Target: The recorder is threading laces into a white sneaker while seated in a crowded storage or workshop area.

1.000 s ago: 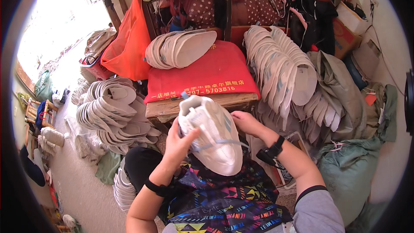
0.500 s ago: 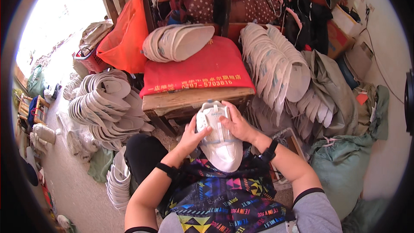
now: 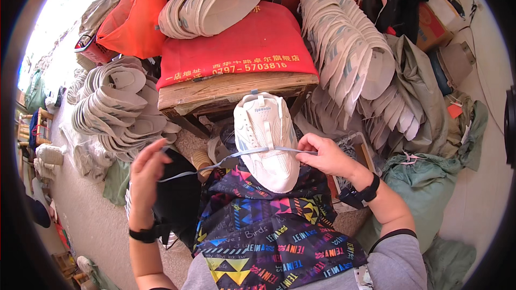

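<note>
Resting with its toe over the patterned apron (image 3: 279, 241) on the person's lap, the white shoe (image 3: 279, 164) lies between the two hands, its upper end near the front of the wooden bench (image 3: 231, 96). It is off-white, with a ribbed mesh over the forefoot, blue-grey patches along the side, small blue-grey lettering on the tongue and a pale loop at the top. A narrow blue-grey lace (image 3: 228, 159) crosses the forefoot, passing at a small pale strap on the middle line, and runs out to both sides.

On the right, the thumb and forefinger of the right hand (image 3: 322, 154) pinch the lace just beside the shoe. Out to the left, the lace droops in a loose curve to the left hand (image 3: 148, 169), raised well apart from the shoe with its fingers bent and close together; blur prevents telling whether they grip the strand.

The lace's left end is lost behind that hand, and its right end is covered by the right fingers. The shoe's underside faces away. Behind the left forearm, a pale stack (image 3: 171, 241) on the floor is mostly covered. Both arms are cut by the lower edge.
</note>
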